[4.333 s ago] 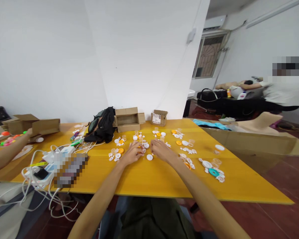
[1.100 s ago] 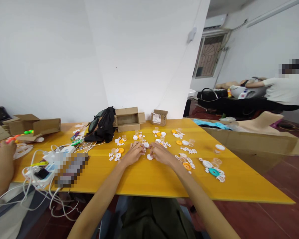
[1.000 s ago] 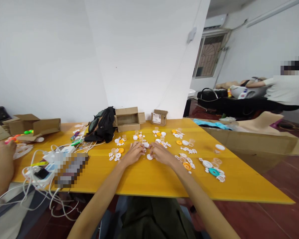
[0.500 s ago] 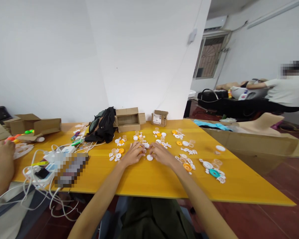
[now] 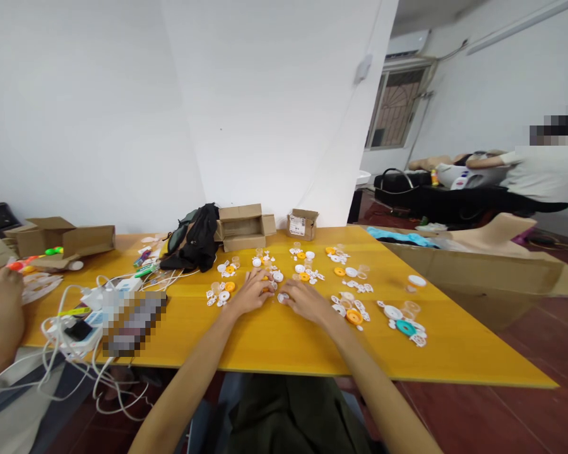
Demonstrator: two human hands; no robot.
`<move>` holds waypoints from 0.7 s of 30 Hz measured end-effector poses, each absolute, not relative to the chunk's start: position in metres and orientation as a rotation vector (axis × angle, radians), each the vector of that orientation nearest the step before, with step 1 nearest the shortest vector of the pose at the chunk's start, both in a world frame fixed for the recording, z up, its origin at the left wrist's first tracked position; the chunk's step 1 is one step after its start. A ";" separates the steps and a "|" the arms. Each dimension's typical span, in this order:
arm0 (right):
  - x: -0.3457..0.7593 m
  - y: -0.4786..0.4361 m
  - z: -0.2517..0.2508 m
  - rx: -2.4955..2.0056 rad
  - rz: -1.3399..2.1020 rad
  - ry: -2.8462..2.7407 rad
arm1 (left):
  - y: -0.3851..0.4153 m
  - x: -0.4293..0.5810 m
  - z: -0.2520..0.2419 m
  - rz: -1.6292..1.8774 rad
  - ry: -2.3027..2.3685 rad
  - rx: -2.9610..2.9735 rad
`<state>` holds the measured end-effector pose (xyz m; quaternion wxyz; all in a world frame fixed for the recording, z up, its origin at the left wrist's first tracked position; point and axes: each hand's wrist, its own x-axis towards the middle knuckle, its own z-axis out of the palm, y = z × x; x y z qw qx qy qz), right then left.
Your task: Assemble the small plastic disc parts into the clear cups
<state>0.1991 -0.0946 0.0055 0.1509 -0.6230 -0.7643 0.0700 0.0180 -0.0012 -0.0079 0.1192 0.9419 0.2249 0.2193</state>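
Note:
My left hand (image 5: 250, 294) rests on the yellow table (image 5: 284, 340) with its fingers curled round a small orange piece (image 5: 266, 289). My right hand (image 5: 307, 301) lies beside it, fingers stretched out, the tips touching a small white disc (image 5: 282, 297). Around both hands lie several scattered white and orange plastic discs (image 5: 303, 276) and clear little cups (image 5: 363, 270). An orange ring (image 5: 354, 316) sits just right of my right wrist, and a teal disc (image 5: 405, 328) lies further right.
A black bag (image 5: 196, 238) and open cardboard boxes (image 5: 243, 226) stand at the table's back. White cables and a power strip (image 5: 82, 309) clutter the left side, where another person's hand (image 5: 2, 290) works. Another person stands far right. The table's near edge runs just below my forearms.
My right hand has slid back toward me and left, uncovering orange and white pieces behind it; its fingertips now touch the white disc. My left hand has barely moved.

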 end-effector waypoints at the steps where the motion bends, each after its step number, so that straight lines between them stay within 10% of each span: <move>1: 0.198 -0.095 0.006 -1.802 0.189 -2.192 | -0.002 0.018 -0.008 0.641 0.662 2.748; 21: 0.201 -0.099 -0.041 -1.547 -0.092 -2.031 | -0.002 0.019 -0.011 0.650 0.692 2.692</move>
